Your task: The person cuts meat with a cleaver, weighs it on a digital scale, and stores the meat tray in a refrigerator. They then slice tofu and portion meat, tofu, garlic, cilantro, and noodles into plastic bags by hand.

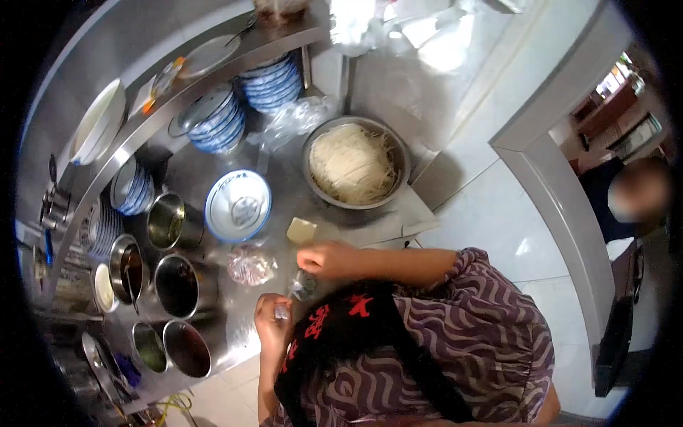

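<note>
Both of my hands are close together over the front edge of a steel counter. My right hand (327,260) is closed, its fingers curled above a small piece of clear plastic (304,286). My left hand (274,320) is also closed, with a shiny bit of clear plastic (282,312) showing at its fingers. Whether both bits belong to one bag I cannot tell. Beside them lies a clear plastic bundle (252,265) with pinkish contents. A pale yellow square piece (302,230) rests just beyond my right hand.
A white blue-rimmed bowl (219,220) stands behind the bundle. Farther back is a metal basin (313,191) of pale noodles (352,162). Metal pots (206,285) of sauces line the left side. Stacked bowls (270,85) sit under a steel shelf (160,107). Another person (605,192) is at far right.
</note>
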Demonstrator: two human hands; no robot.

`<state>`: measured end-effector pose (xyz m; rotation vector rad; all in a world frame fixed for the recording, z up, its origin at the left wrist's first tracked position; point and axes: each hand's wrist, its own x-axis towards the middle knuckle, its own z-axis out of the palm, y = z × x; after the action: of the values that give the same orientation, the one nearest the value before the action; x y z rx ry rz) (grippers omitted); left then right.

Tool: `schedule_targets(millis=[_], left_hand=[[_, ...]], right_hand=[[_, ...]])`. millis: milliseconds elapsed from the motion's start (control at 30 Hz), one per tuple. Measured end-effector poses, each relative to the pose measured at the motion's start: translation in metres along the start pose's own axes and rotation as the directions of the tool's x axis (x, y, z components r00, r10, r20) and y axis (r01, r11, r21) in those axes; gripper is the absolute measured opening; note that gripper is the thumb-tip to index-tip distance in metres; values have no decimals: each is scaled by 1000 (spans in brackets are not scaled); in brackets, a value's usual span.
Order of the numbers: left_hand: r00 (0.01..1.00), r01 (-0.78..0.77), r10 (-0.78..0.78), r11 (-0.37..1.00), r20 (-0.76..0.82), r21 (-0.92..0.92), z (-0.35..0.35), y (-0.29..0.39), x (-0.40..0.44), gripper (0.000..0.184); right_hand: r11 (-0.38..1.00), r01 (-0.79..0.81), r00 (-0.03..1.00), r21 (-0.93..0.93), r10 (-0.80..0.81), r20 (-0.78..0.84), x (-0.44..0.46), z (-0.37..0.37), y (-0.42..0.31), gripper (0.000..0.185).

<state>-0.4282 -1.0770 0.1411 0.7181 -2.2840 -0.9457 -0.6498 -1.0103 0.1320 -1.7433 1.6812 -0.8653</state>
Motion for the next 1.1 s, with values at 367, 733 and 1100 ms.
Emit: schedule_targets(millis=[367, 733, 1100], left_hand=[[995, -48, 46, 999, 93, 26, 13, 16, 27, 34], [985, 10, 9, 994, 171, -111, 29, 14, 41, 25], [821, 358, -539, 229, 188, -905, 35, 57, 56, 28]], right_hand=[[-140, -595, 802, -791, -176, -571, -31, -263, 78, 12], [672, -325, 843, -666, -113, -526, -71, -276, 44, 6], [721, 638, 700, -269, -690, -187, -13, -31, -52, 20]])
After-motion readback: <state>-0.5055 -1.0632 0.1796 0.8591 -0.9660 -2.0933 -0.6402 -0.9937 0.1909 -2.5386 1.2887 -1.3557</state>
